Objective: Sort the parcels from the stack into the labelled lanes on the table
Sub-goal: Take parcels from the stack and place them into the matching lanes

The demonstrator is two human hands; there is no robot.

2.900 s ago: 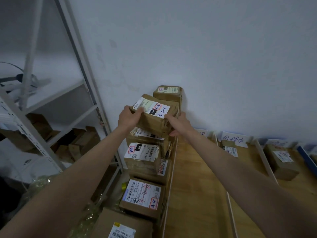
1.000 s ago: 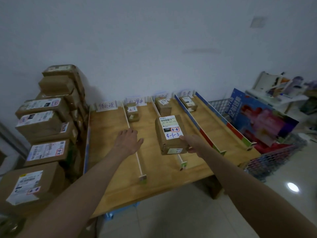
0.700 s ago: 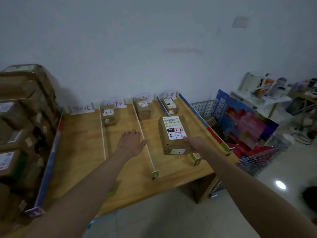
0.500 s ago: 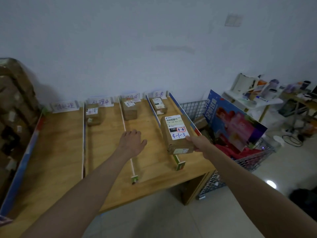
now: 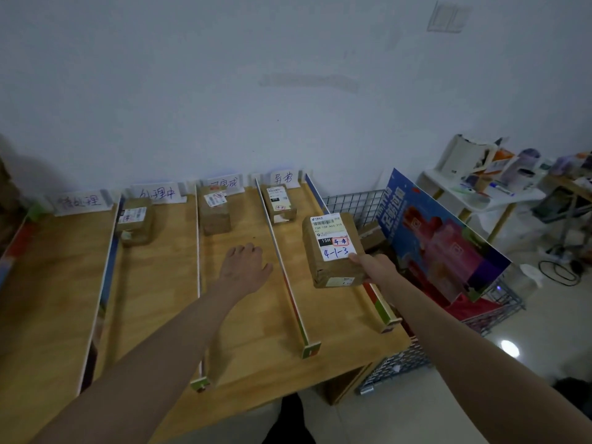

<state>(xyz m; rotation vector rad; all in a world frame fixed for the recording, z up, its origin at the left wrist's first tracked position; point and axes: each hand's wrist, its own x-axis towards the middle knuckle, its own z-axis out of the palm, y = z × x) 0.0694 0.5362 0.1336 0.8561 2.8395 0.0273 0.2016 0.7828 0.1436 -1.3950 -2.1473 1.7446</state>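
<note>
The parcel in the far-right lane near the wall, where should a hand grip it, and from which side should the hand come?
Grip the parcel across its two long side faces, coming down from above. It lies flat with its label up, long axis along the lane, and its left side sits close to the lane divider, so fingers probably enter more easily from the top and right. The right hand already holds the 4-1-3 parcel.

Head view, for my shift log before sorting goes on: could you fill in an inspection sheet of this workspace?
Surface: wooden table split by dividers into four lanes, a handwritten sign at each far end.
Job's things: held parcel marked 4-1-3 above the rightmost lane; one parcel each in the second, third and fourth lane; leftmost lane holds none.
Clutter: nothing seen on the table.
Grippers: right hand grips the held parcel; left hand open, holding nothing.
Cables: black cable on the floor.
Surroundings: wire basket, blue poster, white side table.
</note>
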